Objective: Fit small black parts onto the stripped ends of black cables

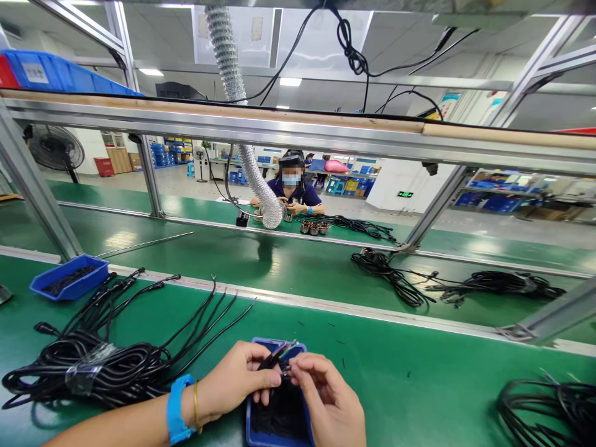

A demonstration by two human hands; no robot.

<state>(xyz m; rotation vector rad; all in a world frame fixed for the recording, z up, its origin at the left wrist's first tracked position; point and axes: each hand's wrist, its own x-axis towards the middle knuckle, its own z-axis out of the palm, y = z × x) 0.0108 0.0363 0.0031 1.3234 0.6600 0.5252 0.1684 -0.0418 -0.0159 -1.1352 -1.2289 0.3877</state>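
Observation:
My left hand (242, 379), with a blue wristband above it, is closed around black cables (270, 359). Thin coloured wires (289, 346) stick out of the cable ends toward the upper right. The fingertips of my right hand (328, 397) are pinched together at those wires; whether a small piece is between them is too small to make out. Both hands are over a blue bin (279, 441) containing small black pieces. To the left lies a taped coil of black cable (88, 366), several of its stripped ends pointing away from me.
A second blue bin (69, 279) with black pieces stands at the left. More black cable coils lie at the right front (554, 403) and beyond the metal rail (395, 273). A silver flexible duct (254, 167) hangs ahead. A masked co-worker (295, 186) sits across the bench.

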